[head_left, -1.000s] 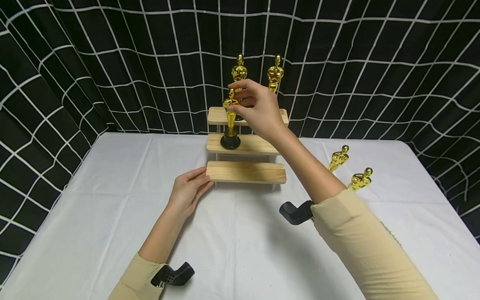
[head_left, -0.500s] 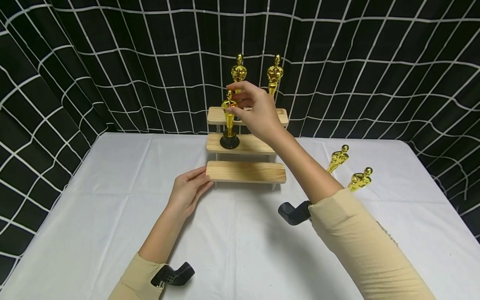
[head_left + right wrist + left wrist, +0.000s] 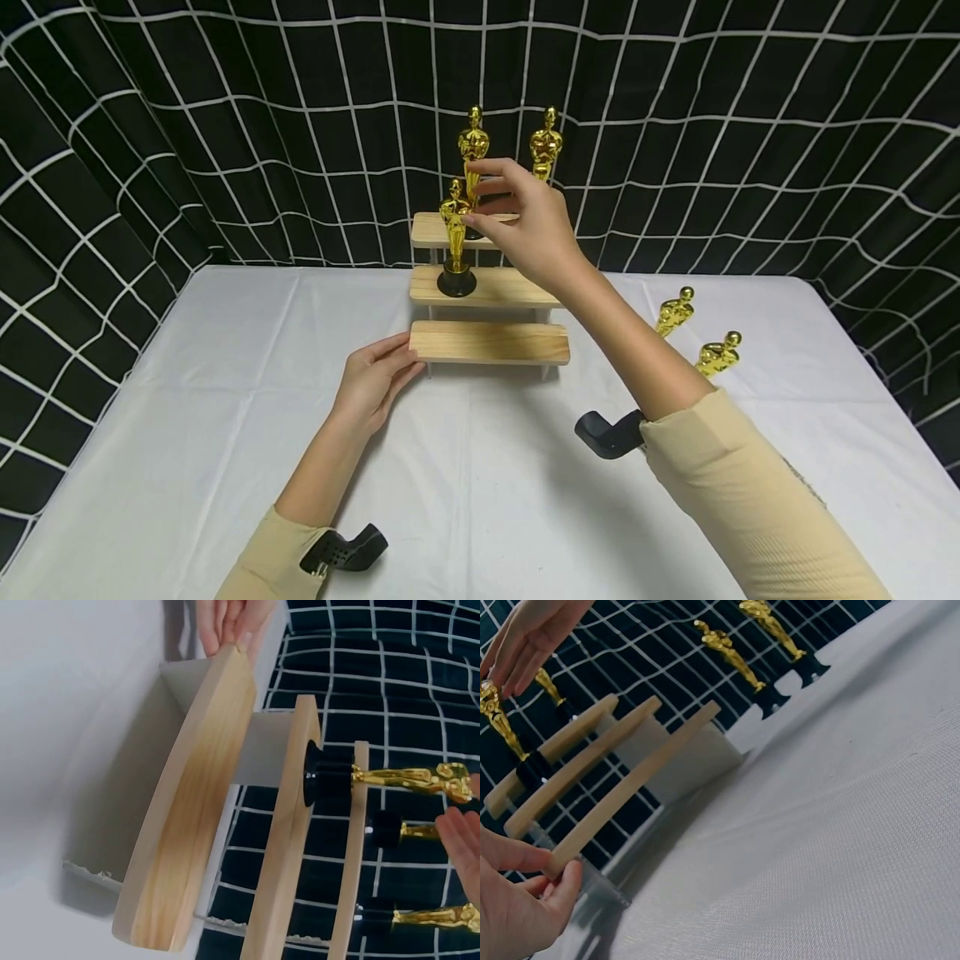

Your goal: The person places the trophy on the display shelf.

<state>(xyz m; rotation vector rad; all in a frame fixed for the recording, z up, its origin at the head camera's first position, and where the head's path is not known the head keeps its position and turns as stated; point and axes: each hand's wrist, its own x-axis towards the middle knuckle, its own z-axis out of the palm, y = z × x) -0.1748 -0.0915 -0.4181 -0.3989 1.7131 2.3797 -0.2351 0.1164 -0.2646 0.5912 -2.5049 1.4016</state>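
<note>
A three-step wooden display stand point(image 3: 491, 342) rises on the white-covered table. My left hand point(image 3: 372, 383) pinches the left end of its lowest board between thumb and fingers, as the left wrist view shows. On the left of the middle step stands a gold trophy statuette point(image 3: 455, 225) with a black round base, upright. Beside its upper body is my right hand point(image 3: 528, 221), fingers spread apart, thumb tip close to the figure. Behind, on the top step, stand two more statuettes, a left trophy point(image 3: 474, 142) and a right trophy point(image 3: 546, 142), their lower parts partly hidden by my right hand.
Two further gold statuettes stand on the table point(image 3: 247, 417) to the right, a farther trophy point(image 3: 675, 311) and a nearer trophy point(image 3: 717, 354), partly behind my right arm. A black curtain point(image 3: 300, 133) with a white grid hangs behind the table.
My right hand's fingers have loosened from the middle-step statuette and drawn slightly to the right. The statuette stays upright in place. My left hand has kept its hold on the stand.
</note>
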